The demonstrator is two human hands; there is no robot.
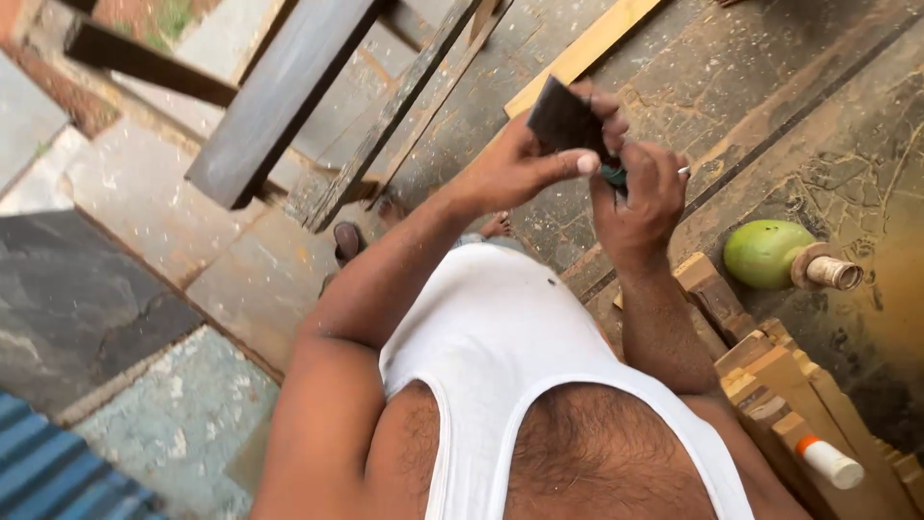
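My left hand (520, 164) grips a small dark flat block (563, 120), thumb pressed along its lower edge. My right hand (640, 197) is closed around a slim tool with a green handle (613, 175); its thin pale tip (682, 171) sticks out to the right. Both hands meet in front of my chest, above a dusty dark floor. My white sleeveless vest (500, 337) fills the lower middle of the view.
A green rounded object with a tan spool-like end (780, 255) lies on the right. Several wooden blocks (770, 376) and a white tube with an orange cap (830, 462) sit lower right. Dark beams (279, 96) and a pale plank (587, 48) lie ahead; stone paving is on the left.
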